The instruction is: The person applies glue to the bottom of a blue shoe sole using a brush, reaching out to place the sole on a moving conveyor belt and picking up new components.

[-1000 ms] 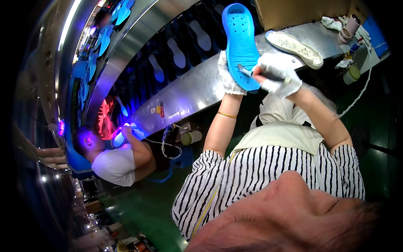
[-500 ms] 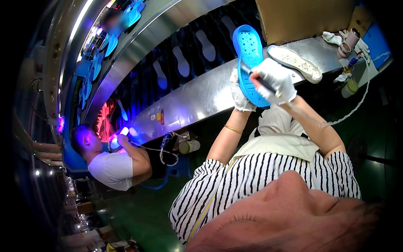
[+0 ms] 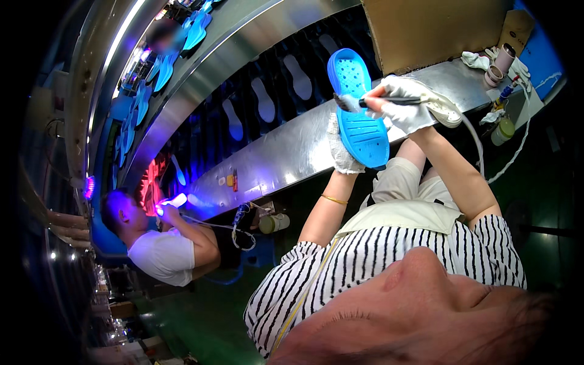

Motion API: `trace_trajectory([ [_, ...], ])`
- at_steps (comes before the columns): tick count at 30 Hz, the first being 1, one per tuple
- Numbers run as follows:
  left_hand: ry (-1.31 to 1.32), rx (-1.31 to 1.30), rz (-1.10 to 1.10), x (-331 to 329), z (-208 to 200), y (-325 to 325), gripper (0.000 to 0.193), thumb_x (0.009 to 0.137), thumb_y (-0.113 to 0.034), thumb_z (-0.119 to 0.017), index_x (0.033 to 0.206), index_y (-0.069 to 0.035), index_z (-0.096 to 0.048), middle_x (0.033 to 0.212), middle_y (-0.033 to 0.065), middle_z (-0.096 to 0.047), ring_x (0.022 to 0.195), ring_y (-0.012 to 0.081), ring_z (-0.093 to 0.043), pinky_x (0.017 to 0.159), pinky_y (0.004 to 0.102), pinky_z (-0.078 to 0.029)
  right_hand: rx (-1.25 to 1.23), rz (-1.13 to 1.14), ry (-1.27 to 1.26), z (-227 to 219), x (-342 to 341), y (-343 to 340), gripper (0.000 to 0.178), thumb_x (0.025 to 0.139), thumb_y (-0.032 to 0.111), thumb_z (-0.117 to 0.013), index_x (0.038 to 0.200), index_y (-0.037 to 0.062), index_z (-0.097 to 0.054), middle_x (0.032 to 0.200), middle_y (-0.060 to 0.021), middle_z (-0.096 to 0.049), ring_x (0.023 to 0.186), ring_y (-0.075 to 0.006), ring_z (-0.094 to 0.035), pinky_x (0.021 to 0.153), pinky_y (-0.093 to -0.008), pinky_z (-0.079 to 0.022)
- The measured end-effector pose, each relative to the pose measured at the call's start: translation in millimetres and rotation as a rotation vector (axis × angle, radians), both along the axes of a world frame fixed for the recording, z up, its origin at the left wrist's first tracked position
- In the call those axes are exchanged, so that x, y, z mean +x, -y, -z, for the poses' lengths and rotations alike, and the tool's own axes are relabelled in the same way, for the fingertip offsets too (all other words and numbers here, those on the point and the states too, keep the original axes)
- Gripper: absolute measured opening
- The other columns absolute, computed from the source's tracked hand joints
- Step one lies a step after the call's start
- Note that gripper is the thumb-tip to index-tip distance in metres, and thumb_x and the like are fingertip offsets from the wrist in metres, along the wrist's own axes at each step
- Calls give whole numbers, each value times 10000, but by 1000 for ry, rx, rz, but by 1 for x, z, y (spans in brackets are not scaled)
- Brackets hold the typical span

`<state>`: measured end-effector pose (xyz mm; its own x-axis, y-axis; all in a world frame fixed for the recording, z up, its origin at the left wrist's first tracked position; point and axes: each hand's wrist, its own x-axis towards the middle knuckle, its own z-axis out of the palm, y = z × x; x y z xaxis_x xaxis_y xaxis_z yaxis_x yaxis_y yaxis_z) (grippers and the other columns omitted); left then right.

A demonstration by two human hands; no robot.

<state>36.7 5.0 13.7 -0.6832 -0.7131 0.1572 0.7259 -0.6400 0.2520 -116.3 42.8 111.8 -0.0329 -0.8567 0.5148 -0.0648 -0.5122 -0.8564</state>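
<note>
A blue shoe sole [image 3: 365, 137] stands tilted in front of me, its studded, ribbed inner side showing. My left hand [image 3: 342, 149], in a knitted white glove, grips it from behind at the lower left edge; most of its fingers are hidden. My right hand [image 3: 406, 115], gloved in white with bare fingertips, is closed round a brush [image 3: 392, 101] with a dark handle. Its bristles [image 3: 347, 103] lie over the middle of the sole; whether they touch it I cannot tell. Behind my right hand, a white sole [image 3: 450, 114] rests on the metal bench [image 3: 274, 152], partly covered.
A pale hose [image 3: 479, 143] hangs beside my right forearm. Cardboard [image 3: 438, 30] stands behind the bench, with gloves [image 3: 476, 60] and a pink cup [image 3: 494, 74] to the right. A dark conveyor carries grey insoles [image 3: 263, 100]. At left, a co-worker [image 3: 161, 249] handles a lit piece.
My right hand has turned and lifted slightly, bringing the brush level across the sole. The blue sole has dropped a little. At left, the co-worker's hands have shifted.
</note>
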Motion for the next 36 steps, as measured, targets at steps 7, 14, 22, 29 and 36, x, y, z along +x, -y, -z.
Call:
trace_trajectory([
  [7, 160, -61, 24, -17, -35, -24, 728, 880, -600, -357, 1340, -36, -377, 1234, 208, -516, 1089, 382, -535, 932, 499, -449, -146, 533, -226, 23, -39, 50, 164, 728, 45, -724, 856, 49, -622, 818, -54, -640, 745, -130, -617, 675, -255, -496],
  [14, 398, 6, -292, 11, -28, 1, 691, 881, -600, -349, 1310, -60, -410, 1137, 148, -569, 968, 321, -596, 862, 482, -497, -116, -119, -170, 42, -22, -14, 217, 688, -86, -713, 828, 31, -596, 854, -71, -622, 805, -163, -609, 758, -279, -485],
  [22, 470, -139, -146, 10, -49, 3, 742, 870, -621, -339, 1305, -22, -394, 1066, 193, -594, 896, 376, -621, 773, 475, -534, -479, 26, -436, 2, -45, 18, 177, 683, -79, -649, 816, 26, -599, 930, -127, -635, 846, -263, -611, 745, -320, -490],
  [29, 508, -212, -285, 30, -61, 15, 620, 915, -531, -368, 1267, -26, -440, 1075, 168, -602, 896, 290, -628, 778, 403, -538, -377, -228, -567, -9, -51, -17, 173, 645, -77, -645, 746, 53, -593, 894, -125, -632, 792, -277, -601, 693, -330, -470],
  [36, 497, -296, -313, 25, -85, 19, 674, 898, -568, -365, 1276, -13, -423, 1107, 191, -581, 911, 297, -622, 790, 414, -531, -551, -88, -592, -8, -34, -11, 205, 634, -66, -648, 788, 52, -582, 817, -86, -603, 782, -250, -604, 674, -291, -488],
])
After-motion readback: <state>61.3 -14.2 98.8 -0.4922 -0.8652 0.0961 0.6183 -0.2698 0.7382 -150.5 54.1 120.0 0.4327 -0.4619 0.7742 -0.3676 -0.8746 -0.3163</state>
